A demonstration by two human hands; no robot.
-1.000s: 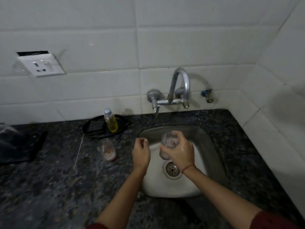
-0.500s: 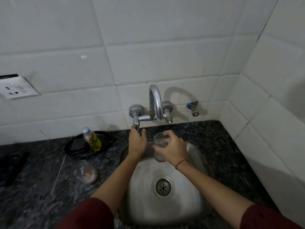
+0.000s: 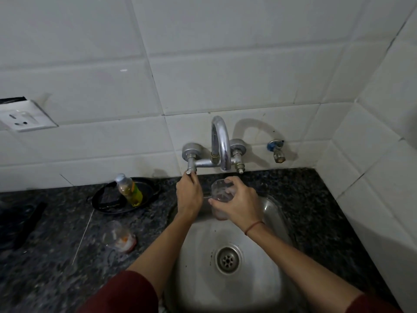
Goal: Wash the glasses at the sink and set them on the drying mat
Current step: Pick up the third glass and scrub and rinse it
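Observation:
My right hand (image 3: pixel 237 205) grips a clear glass (image 3: pixel 220 193) with whitish residue, holding it upright over the back of the steel sink (image 3: pixel 266 281), just below the spout of the chrome tap (image 3: pixel 220 143). My left hand (image 3: pixel 188 195) is closed around the tap's left valve handle (image 3: pixel 191 171). No water is visible from the spout. A second dirty glass (image 3: pixel 119 236) with orange and white residue stands on the dark granite counter (image 3: pixel 56 267), left of the sink.
A bottle of yellow-green liquid (image 3: pixel 129 189) stands in a black tray (image 3: pixel 149 190) behind the second glass. A thin white stick (image 3: pixel 83 238) lies on the counter. Dark cloth (image 3: pixel 20 222) sits at the far left. White tiled walls close in behind and on the right; a small wall valve (image 3: pixel 277 150) is right of the tap.
My left hand rose from the sink to the tap's left handle and stays on it. My right hand lifted the glass up under the spout. The view moved closer to the wall.

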